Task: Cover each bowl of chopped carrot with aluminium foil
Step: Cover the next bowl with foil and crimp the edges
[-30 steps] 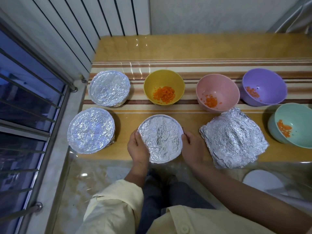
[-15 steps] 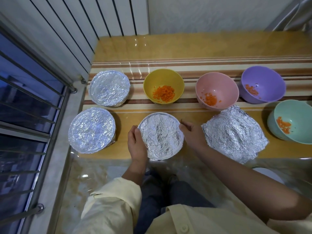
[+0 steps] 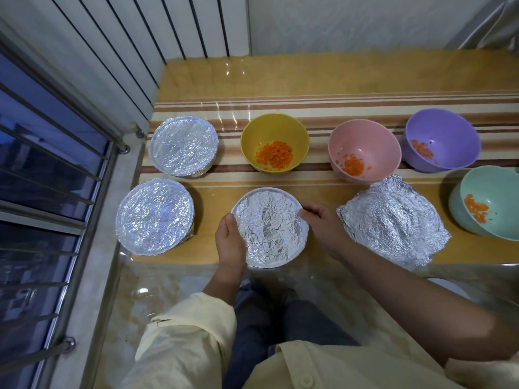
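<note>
Hands — left hand (image 3: 230,242) and right hand (image 3: 320,220) — press the near round foil-covered bowl's (image 3: 269,227) rim from opposite sides; loose crumpled foil sheet (image 3: 393,223) lies just right.

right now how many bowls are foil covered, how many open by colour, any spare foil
foil-covered bowls: 3
yellow bowl, open: 1
pink bowl, open: 1
purple bowl, open: 1
green bowl, open: 1
loose foil pile: 1
total: 7 bowls, 8 things

Three foil-covered bowls (image 3: 269,227) sit left and front-centre, four open bowls (image 3: 274,146) behind and right, loose foil (image 3: 393,224) front-right.
</note>
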The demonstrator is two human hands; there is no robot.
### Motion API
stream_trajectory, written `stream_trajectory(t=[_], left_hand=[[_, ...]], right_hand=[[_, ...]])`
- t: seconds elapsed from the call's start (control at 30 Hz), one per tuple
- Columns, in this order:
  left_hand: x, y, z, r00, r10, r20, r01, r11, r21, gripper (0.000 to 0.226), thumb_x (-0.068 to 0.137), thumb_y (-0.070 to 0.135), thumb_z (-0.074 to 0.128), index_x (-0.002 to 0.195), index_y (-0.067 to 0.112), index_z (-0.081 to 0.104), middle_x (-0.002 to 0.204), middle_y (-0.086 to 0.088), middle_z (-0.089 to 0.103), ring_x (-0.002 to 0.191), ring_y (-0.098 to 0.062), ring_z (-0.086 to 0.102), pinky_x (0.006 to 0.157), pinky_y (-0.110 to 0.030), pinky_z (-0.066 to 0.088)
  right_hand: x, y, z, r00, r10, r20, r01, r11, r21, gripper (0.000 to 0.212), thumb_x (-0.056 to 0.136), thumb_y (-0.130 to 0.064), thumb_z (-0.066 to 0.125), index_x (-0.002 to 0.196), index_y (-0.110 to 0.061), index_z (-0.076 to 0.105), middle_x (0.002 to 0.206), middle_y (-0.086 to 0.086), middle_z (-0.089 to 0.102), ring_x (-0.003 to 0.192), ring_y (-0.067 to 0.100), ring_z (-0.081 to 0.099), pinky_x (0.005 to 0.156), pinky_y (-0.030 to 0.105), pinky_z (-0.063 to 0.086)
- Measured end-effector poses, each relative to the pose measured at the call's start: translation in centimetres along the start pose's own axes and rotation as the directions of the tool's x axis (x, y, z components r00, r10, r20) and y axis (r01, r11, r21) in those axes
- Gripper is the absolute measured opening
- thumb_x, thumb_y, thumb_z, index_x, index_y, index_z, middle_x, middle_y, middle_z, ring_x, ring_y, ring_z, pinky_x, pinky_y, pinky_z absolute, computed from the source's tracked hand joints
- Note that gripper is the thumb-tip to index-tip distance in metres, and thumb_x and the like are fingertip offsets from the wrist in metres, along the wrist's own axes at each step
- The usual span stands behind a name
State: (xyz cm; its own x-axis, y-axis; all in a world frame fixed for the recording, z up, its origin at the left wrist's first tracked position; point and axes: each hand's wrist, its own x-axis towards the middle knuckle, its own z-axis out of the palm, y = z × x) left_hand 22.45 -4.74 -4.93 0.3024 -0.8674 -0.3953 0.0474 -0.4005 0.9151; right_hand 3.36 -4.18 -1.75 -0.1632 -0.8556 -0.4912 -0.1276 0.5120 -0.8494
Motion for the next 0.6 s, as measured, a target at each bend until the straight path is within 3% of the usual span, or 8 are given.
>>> stream_trajectory(t=[0.1, 0.23, 0.33, 0.43, 0.5, 0.6], left_hand=[[0.4, -0.4, -0.2, 1.000, -0.003, -0.002, 0.003, 1.000, 0.000, 0.032, 0.108, 0.018, 0.037, 0.077, 0.018, 0.046, 0.076, -0.006, 0.036, 0.070, -0.019, 0.031, 0.063, -0.033, 0.029], [0.0, 0.1, 0.2, 1.000, 0.001, -0.031, -0.001, 1.000, -0.008, 0.032, 0.108, 0.016, 0.035, 0.077, 0.019, 0.040, 0.080, -0.007, 0.031, 0.074, -0.019, 0.029, 0.068, -0.033, 0.029], [-0.2, 0.1, 0.5, 0.999, -0.008, -0.051, 0.007, 0.999, -0.035, 0.032, 0.109, 0.016, 0.034, 0.077, 0.018, 0.040, 0.081, -0.007, 0.033, 0.077, -0.018, 0.033, 0.071, -0.032, 0.033], [-0.4, -0.3, 0.5, 0.996, -0.040, -0.082, 0.034, 0.997, -0.076, 0.032, 0.108, 0.018, 0.034, 0.079, 0.017, 0.045, 0.086, -0.009, 0.041, 0.082, -0.021, 0.038, 0.077, -0.036, 0.036], [-0.8, -0.5, 0.4, 0.993, -0.059, -0.105, 0.048, 0.993, -0.104, 0.033, 0.109, 0.018, 0.034, 0.079, 0.016, 0.047, 0.086, -0.011, 0.043, 0.083, -0.022, 0.041, 0.078, -0.037, 0.038], [-1.7, -0.4, 0.4, 0.994, -0.059, -0.093, 0.044, 0.986, -0.163, 0.031, 0.109, 0.016, 0.032, 0.088, 0.011, 0.054, 0.086, -0.009, 0.056, 0.084, -0.020, 0.053, 0.079, -0.034, 0.046]], right_hand=[[0.5, -0.1, -0.1, 0.998, 0.066, 0.023, -0.068, 0.994, 0.082, 0.029, 0.095, -0.019, 0.055, 0.123, -0.018, 0.063, 0.118, -0.004, 0.065, 0.108, 0.012, 0.060, 0.097, 0.035, 0.047], [0.0, -0.7, 0.3, 0.999, 0.037, 0.022, -0.038, 0.996, 0.076, 0.018, 0.098, -0.019, 0.051, 0.103, -0.026, 0.066, 0.096, -0.017, 0.065, 0.090, 0.001, 0.060, 0.077, 0.016, 0.046], [0.0, -0.9, 0.1, 0.997, 0.036, 0.072, -0.040, 0.997, 0.064, 0.022, 0.101, -0.024, 0.046, 0.114, -0.022, 0.064, 0.098, -0.018, 0.064, 0.094, 0.000, 0.060, 0.073, 0.013, 0.044], [0.4, -0.9, -0.1, 0.996, 0.025, 0.084, -0.028, 0.999, 0.029, 0.028, 0.100, -0.028, 0.048, 0.126, -0.023, 0.057, 0.117, -0.011, 0.059, 0.110, 0.008, 0.056, 0.088, 0.021, 0.045], [0.2, -0.6, -0.2, 0.999, 0.019, -0.035, -0.020, 1.000, -0.022, 0.040, 0.097, -0.034, 0.053, 0.134, -0.018, 0.053, 0.128, -0.007, 0.056, 0.117, 0.012, 0.053, 0.100, 0.034, 0.044], [-0.8, 0.4, -0.6, 0.985, 0.025, -0.173, -0.029, 0.999, -0.019, 0.032, 0.089, -0.036, 0.063, 0.113, -0.015, 0.068, 0.107, -0.003, 0.070, 0.096, 0.016, 0.067, 0.090, 0.043, 0.054]])
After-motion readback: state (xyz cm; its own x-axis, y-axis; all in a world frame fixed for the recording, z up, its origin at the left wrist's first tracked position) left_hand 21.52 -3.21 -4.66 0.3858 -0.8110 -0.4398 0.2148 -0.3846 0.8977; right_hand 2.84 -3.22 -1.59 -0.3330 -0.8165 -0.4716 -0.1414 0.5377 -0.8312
